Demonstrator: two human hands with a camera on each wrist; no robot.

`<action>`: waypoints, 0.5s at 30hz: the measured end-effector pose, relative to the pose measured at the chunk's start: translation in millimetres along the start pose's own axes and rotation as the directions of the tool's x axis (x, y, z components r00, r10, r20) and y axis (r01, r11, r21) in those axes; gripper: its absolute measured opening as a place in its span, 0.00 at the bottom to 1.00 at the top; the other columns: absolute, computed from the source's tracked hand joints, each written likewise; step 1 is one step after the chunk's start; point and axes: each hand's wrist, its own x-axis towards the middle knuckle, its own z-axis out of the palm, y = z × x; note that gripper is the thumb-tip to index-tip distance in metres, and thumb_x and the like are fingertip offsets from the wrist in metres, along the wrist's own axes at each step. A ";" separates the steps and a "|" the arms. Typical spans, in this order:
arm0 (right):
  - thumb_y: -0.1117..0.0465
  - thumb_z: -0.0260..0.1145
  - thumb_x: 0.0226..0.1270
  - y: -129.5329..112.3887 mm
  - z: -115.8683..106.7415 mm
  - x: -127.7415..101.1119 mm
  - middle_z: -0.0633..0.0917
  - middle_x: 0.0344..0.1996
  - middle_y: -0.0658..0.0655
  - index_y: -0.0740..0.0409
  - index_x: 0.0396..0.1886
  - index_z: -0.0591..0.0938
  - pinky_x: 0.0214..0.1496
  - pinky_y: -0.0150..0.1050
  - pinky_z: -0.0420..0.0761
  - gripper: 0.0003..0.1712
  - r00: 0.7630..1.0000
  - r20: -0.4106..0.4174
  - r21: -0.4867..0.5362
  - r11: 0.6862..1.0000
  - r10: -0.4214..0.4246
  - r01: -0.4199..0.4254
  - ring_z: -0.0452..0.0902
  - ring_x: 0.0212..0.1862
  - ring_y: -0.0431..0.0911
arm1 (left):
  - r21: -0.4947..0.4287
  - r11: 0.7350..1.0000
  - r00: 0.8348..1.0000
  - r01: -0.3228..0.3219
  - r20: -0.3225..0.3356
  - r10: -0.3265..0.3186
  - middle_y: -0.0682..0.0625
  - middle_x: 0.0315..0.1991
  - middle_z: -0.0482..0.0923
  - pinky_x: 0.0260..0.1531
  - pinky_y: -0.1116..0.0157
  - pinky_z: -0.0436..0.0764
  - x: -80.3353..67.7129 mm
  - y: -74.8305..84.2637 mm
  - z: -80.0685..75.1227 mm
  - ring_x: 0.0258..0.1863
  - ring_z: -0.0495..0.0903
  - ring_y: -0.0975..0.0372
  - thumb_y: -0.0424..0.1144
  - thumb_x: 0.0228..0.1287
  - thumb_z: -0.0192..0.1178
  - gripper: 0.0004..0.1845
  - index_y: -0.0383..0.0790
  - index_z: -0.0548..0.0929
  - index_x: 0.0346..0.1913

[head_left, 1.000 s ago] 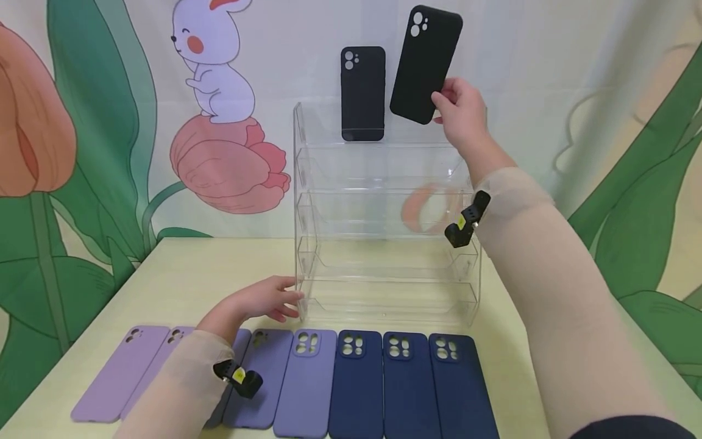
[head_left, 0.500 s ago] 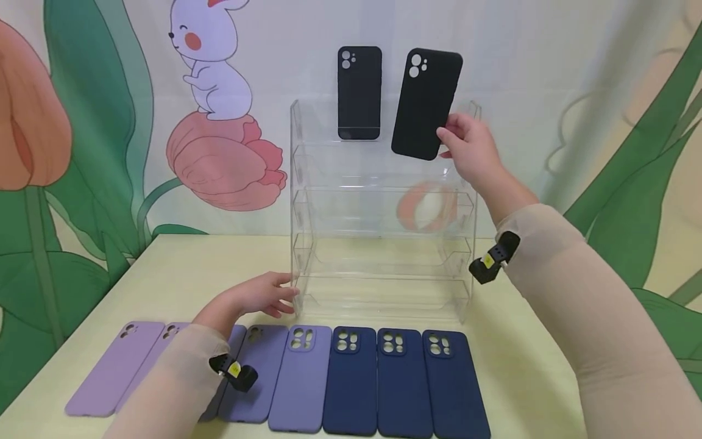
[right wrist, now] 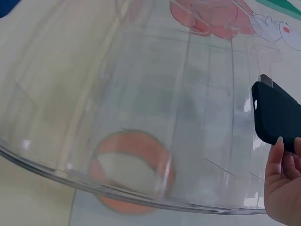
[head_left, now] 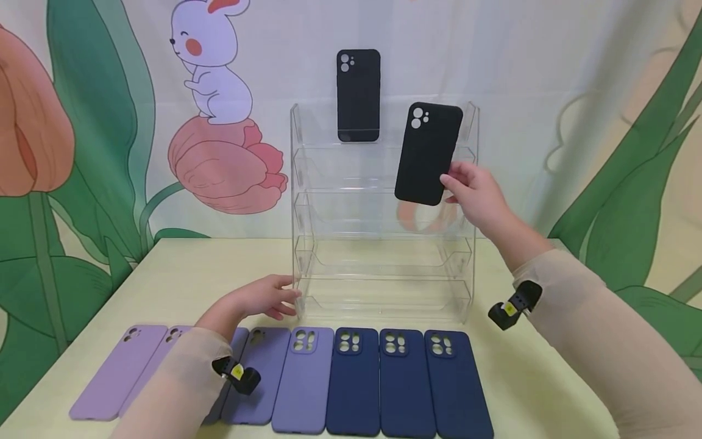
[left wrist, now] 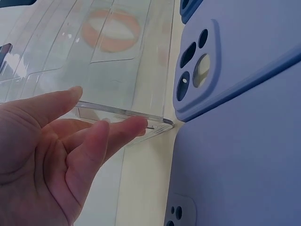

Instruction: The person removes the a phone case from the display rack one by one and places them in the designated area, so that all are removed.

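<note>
My right hand pinches a black phone case by its lower right edge. The case tilts slightly in front of the upper tiers of a clear acrylic display rack. In the right wrist view, thumb and fingers hold the case's lower end. Another black phone case stands upright on the rack's top tier, left of the held one. My left hand touches the rack's lower left side with relaxed fingers. The left wrist view shows those fingers fairly straight along the clear side panel.
A row of phone cases lies along the front of the table: lilac ones at the left and middle, dark blue ones to the right. My left forearm covers some of them. A printed curtain hangs behind the rack.
My right hand has come down with the black phone case, from above the rack's top to in front of its upper tiers. My left hand has stayed at the rack's side.
</note>
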 end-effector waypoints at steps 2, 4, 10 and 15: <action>0.61 0.54 0.72 3.7 1.3 -6.4 0.77 0.50 0.66 0.69 0.57 0.71 0.39 0.27 0.78 0.20 1.000 0.011 -0.003 1.000 0.017 -0.017 0.72 0.47 0.50 | 0.004 1.000 1.000 -0.003 0.008 0.003 0.36 0.59 0.70 0.39 0.57 0.81 -0.3 -0.5 -0.4 0.46 0.81 0.52 0.39 0.71 0.49 0.26 0.34 0.61 0.68; 0.61 0.54 0.72 7.6 2.0 -12.2 0.77 0.50 0.67 0.70 0.57 0.70 0.39 0.28 0.78 0.21 0.999 0.023 -0.005 1.000 0.027 -0.026 0.72 0.47 0.51 | 0.008 1.000 1.000 0.000 0.006 0.000 0.36 0.59 0.70 0.39 0.57 0.81 -0.9 -0.4 -1.1 0.46 0.81 0.52 0.39 0.71 0.49 0.26 0.33 0.61 0.68; 0.60 0.54 0.72 16.7 0.5 -25.7 0.76 0.46 0.66 0.72 0.56 0.69 0.39 0.27 0.78 0.21 0.998 0.056 -0.029 0.999 0.037 -0.035 0.71 0.45 0.51 | 0.006 1.000 1.000 0.002 0.002 -0.002 0.36 0.59 0.70 0.39 0.57 0.81 -0.5 -0.9 -1.6 0.46 0.81 0.52 0.38 0.71 0.49 0.26 0.33 0.61 0.68; 0.61 0.54 0.72 21.8 -0.1 -36.3 0.76 0.41 0.64 0.72 0.52 0.70 0.39 0.28 0.79 0.18 0.996 0.084 -0.042 0.999 0.032 -0.029 0.71 0.42 0.49 | 0.003 1.000 1.000 -0.006 0.006 0.006 0.36 0.58 0.71 0.39 0.57 0.81 -0.2 0.6 -0.2 0.45 0.81 0.52 0.39 0.71 0.49 0.26 0.33 0.62 0.68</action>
